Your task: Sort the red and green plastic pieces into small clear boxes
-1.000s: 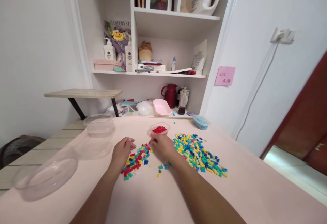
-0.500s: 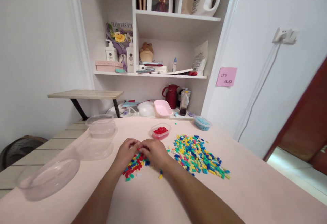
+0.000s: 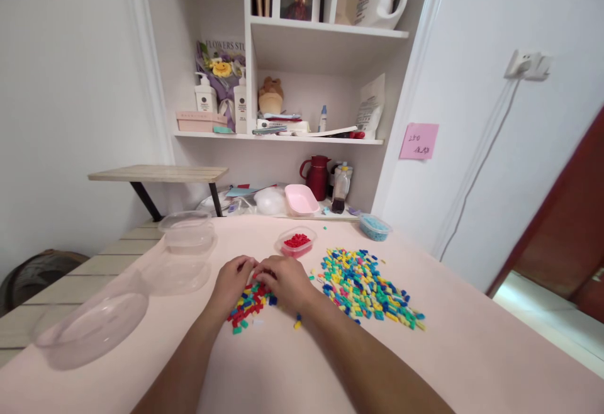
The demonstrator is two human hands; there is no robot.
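Observation:
My left hand (image 3: 234, 283) rests at the left edge of the smaller pile of mixed plastic bricks (image 3: 252, 304), fingers bent inward. My right hand (image 3: 285, 279) reaches over the pile's far side, its fingertips drawn together and close to those of the left. Red bricks show just under the fingers; whether either hand pinches one is hidden. Right behind the hands stands a clear tub (image 3: 293, 251) holding small red bricks (image 3: 297, 240). To the right of my right wrist spreads a larger pile of blue, green, yellow and white bricks (image 3: 365, 285).
Clear empty tubs (image 3: 189, 238) and a large clear oval container (image 3: 94, 332) line the left side. A tub of light blue pieces (image 3: 375, 228) stands at the back right. Behind the table are a pink basin (image 3: 301, 201), a red jug (image 3: 317, 178) and shelves.
My right hand has moved left and nearer, from the tub of red bricks to the smaller pile, meeting my left hand there. Over the last half second both hands barely shift.

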